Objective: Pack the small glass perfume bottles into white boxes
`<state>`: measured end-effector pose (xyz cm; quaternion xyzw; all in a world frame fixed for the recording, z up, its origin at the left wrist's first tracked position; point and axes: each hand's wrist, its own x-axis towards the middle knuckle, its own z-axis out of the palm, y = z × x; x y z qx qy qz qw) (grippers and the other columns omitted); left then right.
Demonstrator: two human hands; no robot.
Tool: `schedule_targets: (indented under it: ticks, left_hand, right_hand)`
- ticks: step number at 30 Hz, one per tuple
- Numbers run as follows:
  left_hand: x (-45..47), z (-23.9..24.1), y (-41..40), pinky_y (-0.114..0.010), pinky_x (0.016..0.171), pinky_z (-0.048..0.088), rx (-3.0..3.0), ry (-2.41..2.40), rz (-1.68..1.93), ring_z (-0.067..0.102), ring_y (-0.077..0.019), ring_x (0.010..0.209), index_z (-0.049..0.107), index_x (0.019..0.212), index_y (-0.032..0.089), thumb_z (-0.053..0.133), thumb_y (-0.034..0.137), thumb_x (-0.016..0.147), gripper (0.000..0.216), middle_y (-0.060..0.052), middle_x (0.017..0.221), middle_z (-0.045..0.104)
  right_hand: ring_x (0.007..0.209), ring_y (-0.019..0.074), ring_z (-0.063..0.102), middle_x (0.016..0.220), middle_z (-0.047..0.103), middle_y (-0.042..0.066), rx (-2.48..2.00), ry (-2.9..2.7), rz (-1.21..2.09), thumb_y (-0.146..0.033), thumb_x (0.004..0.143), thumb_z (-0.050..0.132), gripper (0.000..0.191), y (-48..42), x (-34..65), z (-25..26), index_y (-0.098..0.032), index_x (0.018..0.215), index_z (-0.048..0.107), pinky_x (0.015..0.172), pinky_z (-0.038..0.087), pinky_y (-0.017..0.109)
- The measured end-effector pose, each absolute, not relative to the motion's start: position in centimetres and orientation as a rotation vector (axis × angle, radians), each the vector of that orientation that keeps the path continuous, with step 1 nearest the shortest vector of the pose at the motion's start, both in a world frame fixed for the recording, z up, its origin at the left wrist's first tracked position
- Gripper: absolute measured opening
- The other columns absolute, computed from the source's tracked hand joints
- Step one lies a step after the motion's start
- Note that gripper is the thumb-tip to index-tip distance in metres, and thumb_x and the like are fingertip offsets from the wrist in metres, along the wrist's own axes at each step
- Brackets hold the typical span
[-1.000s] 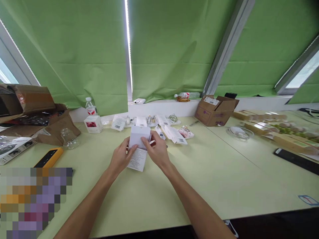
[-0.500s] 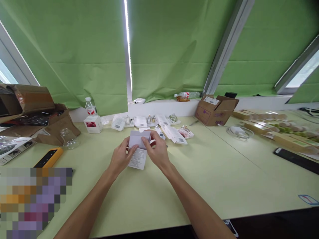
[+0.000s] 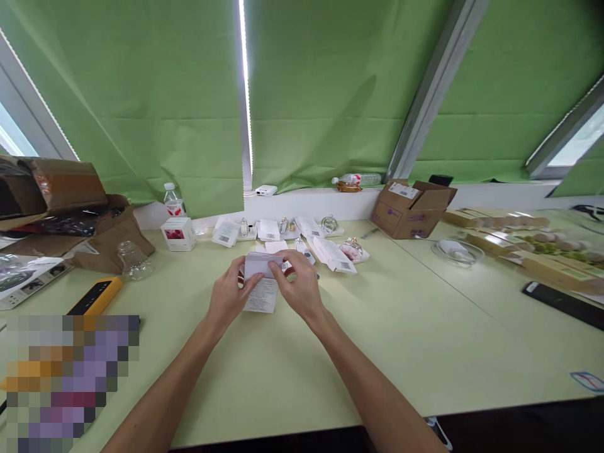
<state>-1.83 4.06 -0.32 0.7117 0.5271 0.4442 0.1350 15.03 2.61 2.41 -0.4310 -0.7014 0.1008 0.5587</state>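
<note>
The folded white card is best steadied lightly from both sides, so that no crease is made. Its left edge is pinched by the left hand, fingers drawn nearly together; its printed panel is turned nearward between the hands; its right edge is pinched by the right hand, fingers likewise closed.

I'd call this an office or a workroom; I can't tell which. Green blinds hang over windows across the top of the frame. Below, a long pale table carries an open cardboard box right of centre, a coiled cable farther right, and a drink bottle at left.
</note>
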Motion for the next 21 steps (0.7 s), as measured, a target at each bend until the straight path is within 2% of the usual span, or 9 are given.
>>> schedule_targets:
  ticks: [4,9,16,21]
  left_hand:
    - [-1.93,-0.31,4.18,-0.029,0.061,0.05,2.061,1.579,1.317,0.064,-0.0175,0.067,0.05,0.115,0.022,0.059,0.056,0.079,0.05,-0.002,0.087,0.066]
    - [-1.93,-0.24,4.16,-0.029,0.061,0.05,2.066,1.594,1.326,0.062,-0.0165,0.066,0.051,0.111,0.023,0.064,0.057,0.075,0.051,0.0,0.086,0.065]
    - [-2.01,-0.35,4.19,-0.028,0.061,0.05,2.086,1.579,1.329,0.061,-0.0154,0.066,0.05,0.11,0.024,0.066,0.058,0.072,0.053,0.0,0.087,0.064]
    - [-2.07,-0.42,4.21,-0.028,0.064,0.05,2.082,1.587,1.318,0.061,-0.0152,0.068,0.048,0.113,0.025,0.065,0.057,0.074,0.053,0.0,0.093,0.065]
  right_hand:
    - [0.099,0.021,0.058,0.102,0.065,0.007,-0.994,-1.663,0.161,-0.028,0.089,0.052,0.015,2.7,15.02,2.39,-0.022,0.092,0.065,0.074,0.053,0.032]
    - [0.103,0.0228,0.057,0.104,0.066,0.007,-0.978,-1.661,0.078,-0.026,0.087,0.055,0.01,2.55,14.89,2.46,-0.022,0.08,0.061,0.089,0.047,0.039]
    - [0.095,0.0226,0.059,0.099,0.067,0.007,-1.02,-1.715,0.108,-0.027,0.088,0.052,0.013,2.55,14.85,2.29,-0.022,0.083,0.063,0.08,0.048,0.036]
    - [0.097,0.0219,0.058,0.1,0.067,0.006,-0.983,-1.734,0.109,-0.025,0.087,0.054,0.012,2.61,14.83,2.1,-0.022,0.091,0.065,0.081,0.048,0.035]
